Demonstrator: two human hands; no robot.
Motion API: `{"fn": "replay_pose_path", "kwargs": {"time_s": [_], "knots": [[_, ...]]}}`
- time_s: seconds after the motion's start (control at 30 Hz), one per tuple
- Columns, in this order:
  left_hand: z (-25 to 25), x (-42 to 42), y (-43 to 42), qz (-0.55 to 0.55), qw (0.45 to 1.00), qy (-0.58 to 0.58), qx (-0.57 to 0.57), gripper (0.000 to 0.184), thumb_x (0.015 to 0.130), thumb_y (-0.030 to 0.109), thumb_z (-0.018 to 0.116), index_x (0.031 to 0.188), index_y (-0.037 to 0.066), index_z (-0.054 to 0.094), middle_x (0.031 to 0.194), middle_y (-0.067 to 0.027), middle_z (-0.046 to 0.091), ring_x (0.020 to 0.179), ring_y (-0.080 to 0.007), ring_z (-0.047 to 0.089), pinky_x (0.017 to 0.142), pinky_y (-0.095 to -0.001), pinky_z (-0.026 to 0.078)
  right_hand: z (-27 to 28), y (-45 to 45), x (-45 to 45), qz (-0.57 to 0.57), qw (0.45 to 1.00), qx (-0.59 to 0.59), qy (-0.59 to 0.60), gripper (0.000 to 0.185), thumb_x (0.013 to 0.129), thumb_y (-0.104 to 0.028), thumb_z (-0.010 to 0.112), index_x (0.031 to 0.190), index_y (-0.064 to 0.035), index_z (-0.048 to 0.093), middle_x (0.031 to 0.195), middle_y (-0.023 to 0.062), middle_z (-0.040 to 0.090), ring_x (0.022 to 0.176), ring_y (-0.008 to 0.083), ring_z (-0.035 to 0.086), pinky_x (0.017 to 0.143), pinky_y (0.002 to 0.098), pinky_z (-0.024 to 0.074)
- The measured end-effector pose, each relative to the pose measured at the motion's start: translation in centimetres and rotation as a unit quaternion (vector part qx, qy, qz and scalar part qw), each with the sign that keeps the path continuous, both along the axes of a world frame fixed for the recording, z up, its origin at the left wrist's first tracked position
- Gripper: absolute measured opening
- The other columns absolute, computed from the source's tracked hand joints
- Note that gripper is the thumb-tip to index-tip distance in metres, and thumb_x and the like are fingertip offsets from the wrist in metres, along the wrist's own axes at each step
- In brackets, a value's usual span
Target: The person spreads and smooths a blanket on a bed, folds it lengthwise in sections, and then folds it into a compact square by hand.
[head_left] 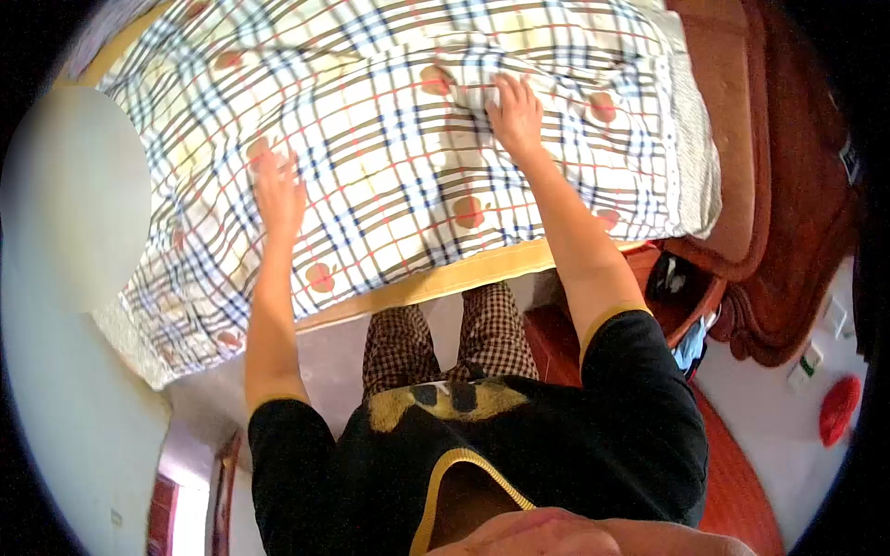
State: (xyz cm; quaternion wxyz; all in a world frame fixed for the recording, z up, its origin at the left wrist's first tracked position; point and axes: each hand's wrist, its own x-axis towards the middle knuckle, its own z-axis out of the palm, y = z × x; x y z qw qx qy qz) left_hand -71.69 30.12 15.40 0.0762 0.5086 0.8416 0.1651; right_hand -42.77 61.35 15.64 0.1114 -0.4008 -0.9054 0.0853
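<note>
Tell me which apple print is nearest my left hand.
The apple print at the fingertips of the left hand; the other visible prints sit clearly farther away.

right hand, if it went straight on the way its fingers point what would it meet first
Most likely more of the plaid, apple-print bedcover, rumpled just beyond the right hand; how high those folds rise is unclear from this view.

Bedcover (371, 176): white, blue-brown plaid, brown apples. Trousers (496, 334): brown checks. Shirt (593, 463): black, yellow-trimmed.
</note>
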Motion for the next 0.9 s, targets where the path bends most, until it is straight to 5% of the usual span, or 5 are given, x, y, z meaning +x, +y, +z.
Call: {"fn": "replay_pose_path", "kwargs": {"time_s": [0.1, 0.27, 0.63, 0.83, 0.9], "knots": [[-0.4, 9.5, 0.2, -0.085, 0.987, -0.126, -0.049, 0.05, 0.072, 0.0, 0.066, 0.121, 0.008, 0.059, 0.127, -0.0136, 0.052, 0.123, -0.0332, 0.044, 0.103, -0.0475, 0.036, -2.6, 0.1, 9.3, -0.127, 0.954, -0.174, -0.209, 0.044, 0.09, -0.04, 0.054, 0.129, -0.0216, 0.054, 0.141, 0.0057, 0.043, 0.133, 0.036, 0.032, 0.105, 0.0608, 0.028], [-1.9, 18.8, 1.2, -0.124, 0.967, -0.186, -0.118, 0.053, 0.08, 0.011, 0.068, 0.13, 0.012, 0.051, 0.141, -0.0116, 0.041, 0.135, -0.0341, 0.031, 0.111, -0.0494, 0.028, -0.9, 3.4, 13.0, -0.159, 0.935, -0.311, -0.061, 0.031, 0.091, -0.03, 0.053, 0.109, -0.0078, 0.066, 0.104, 0.0205, 0.064, 0.098, 0.0378, 0.06, 0.086, 0.0453, 0.0469], [-0.2, 30.0, 13.7, -0.145, 0.962, -0.208, -0.103, 0.046, 0.083, 0.007, 0.065, 0.127, 0.009, 0.054, 0.136, -0.0157, 0.041, 0.132, -0.0368, 0.033, 0.108, -0.0486, 0.034, 0.3, 23.7, 14.6, -0.122, 0.97, -0.186, -0.102, 0.034, 0.081, -0.029, 0.065, 0.11, -0.0128, 0.063, 0.098, 0.017, 0.067, 0.085, 0.0371, 0.064, 0.078, 0.0464, 0.0498], [1.7, 32.3, 20.6, -0.121, 0.976, -0.179, -0.006, 0.046, 0.081, 0.004, 0.062, 0.125, 0.009, 0.052, 0.129, -0.0158, 0.044, 0.123, -0.038, 0.039, 0.103, -0.0478, 0.036, 6.4, 28.3, 10.0, -0.094, 0.893, -0.233, 0.373, 0.037, 0.086, -0.024, 0.062, 0.12, -0.0093, 0.058, 0.096, 0.0147, 0.069, 0.09, 0.03, 0.066, 0.082, 0.0379, 0.0509], [3.0, 32.2, 24.3, -0.118, 0.981, -0.152, 0.026, 0.045, 0.082, 0.005, 0.06, 0.126, 0.009, 0.052, 0.13, -0.0157, 0.044, 0.123, -0.0381, 0.039, 0.101, -0.0479, 0.036, 7.1, 30.2, 11.2, -0.081, 0.92, -0.258, 0.283, 0.044, 0.086, -0.023, 0.062, 0.127, -0.0107, 0.053, 0.098, 0.0147, 0.069, 0.092, 0.0304, 0.066, 0.085, 0.0381, 0.0505]]}}
